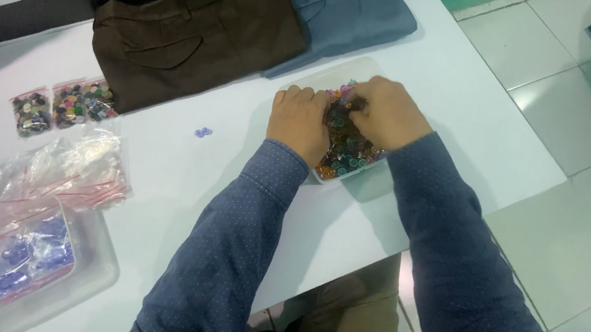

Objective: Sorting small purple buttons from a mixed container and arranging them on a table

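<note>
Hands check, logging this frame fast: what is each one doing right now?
Left hand: fingers curled into the tray of mixed buttons; grip hidden.
Right hand: same tray, fingers bent; any hold cannot be told.

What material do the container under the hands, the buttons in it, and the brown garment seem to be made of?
Container: probably clear plastic, since the table shows through its glossy wall.
Buttons: likely plastic; small, many-coloured, some translucent and shiny.
Brown garment: woven cloth, matte, with stitched seams and soft folds.
Both hands, left and right, are among the buttons.
</note>
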